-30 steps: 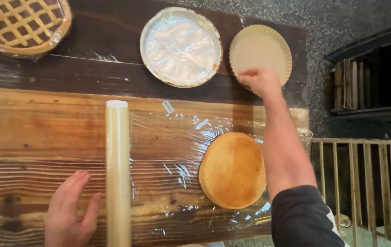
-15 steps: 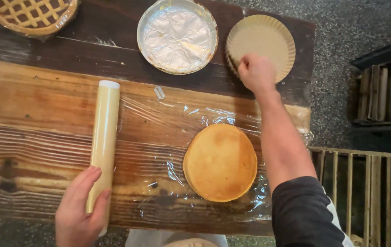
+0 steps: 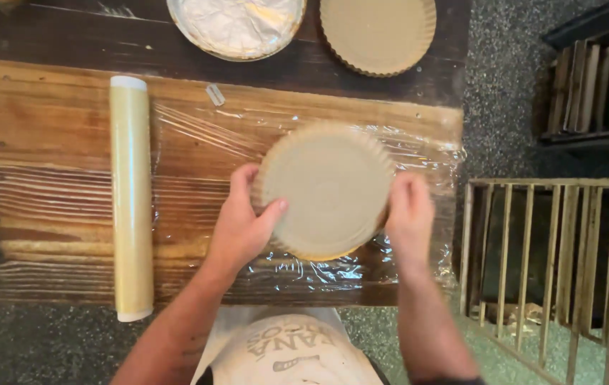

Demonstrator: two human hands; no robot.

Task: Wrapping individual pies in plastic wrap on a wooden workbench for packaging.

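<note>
A round fluted cardboard dish (image 3: 326, 187) lies over the golden tart, whose edge (image 3: 318, 255) peeks out beneath. My left hand (image 3: 244, 224) grips the dish's left rim, thumb on top. My right hand (image 3: 410, 217) holds its right rim. Both rest on a sheet of cling film (image 3: 197, 139) spread across the wooden board (image 3: 40, 142). The cling film roll (image 3: 131, 196) lies upright to the left, apart from my hands.
A foil-covered round pan (image 3: 236, 25) and another fluted cardboard dish (image 3: 379, 32) sit on the dark table at the back. A wooden slatted rack (image 3: 554, 264) stands to the right, beside a dark crate (image 3: 589, 85). Gravel floor lies below.
My right hand brought a cardboard dish from the back stack down over the tart. My left hand left the cling film roll and took the dish's left rim.
</note>
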